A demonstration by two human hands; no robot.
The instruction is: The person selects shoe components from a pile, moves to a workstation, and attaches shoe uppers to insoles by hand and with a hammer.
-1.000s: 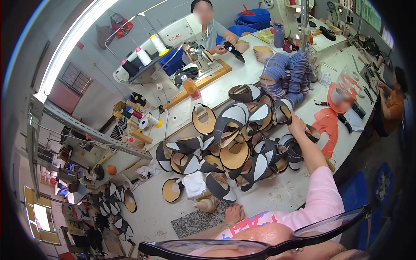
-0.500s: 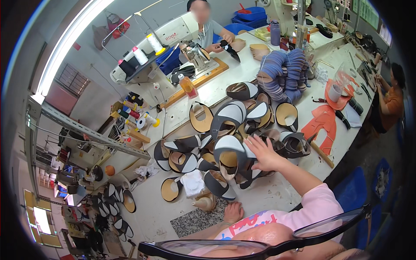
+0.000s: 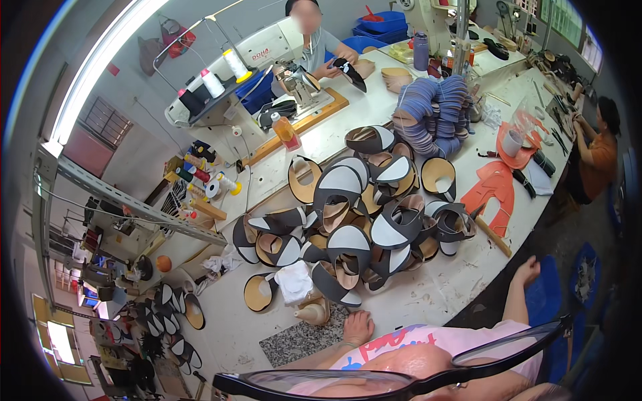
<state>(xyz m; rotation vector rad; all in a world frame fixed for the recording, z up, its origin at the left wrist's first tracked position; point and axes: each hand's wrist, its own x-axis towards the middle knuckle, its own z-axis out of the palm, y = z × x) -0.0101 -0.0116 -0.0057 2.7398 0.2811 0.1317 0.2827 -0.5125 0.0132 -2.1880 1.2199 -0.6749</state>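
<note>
Grey walls (image 3: 147, 80) enclose a workshop where a pale worktop (image 3: 435, 291) runs from the near edge to a white sewing machine (image 3: 267, 47) at the far left, with a co-worker (image 3: 322, 50) seated behind it. Black-and-white shoe uppers (image 3: 397, 232) lie heaped on the middle of the worktop, overlapping and tilted every way, with a stack of bluish soles (image 3: 418, 120) just beyond and coral sheets (image 3: 498, 190) to the right. At the near edge, the left hand (image 3: 359, 327) rests beside a speckled slab (image 3: 291, 346), its fingers loosely bent and gripping nothing that shows; a beige cone-shaped thing (image 3: 314, 311) and a white cloth (image 3: 293, 282) are close by. Off the right edge, the right hand (image 3: 527, 271) is raised near a blue bin (image 3: 552, 287), fingers curled inward; whether they hold anything, I cannot tell. Handling the uppers well seems to call for lifting one at a time by its rim, since interlocked openings could drag neighbours along. Steadying the heap with the left hand should help, and reaching over from the right calls for care around the wooden handle (image 3: 496, 238) there.
</note>
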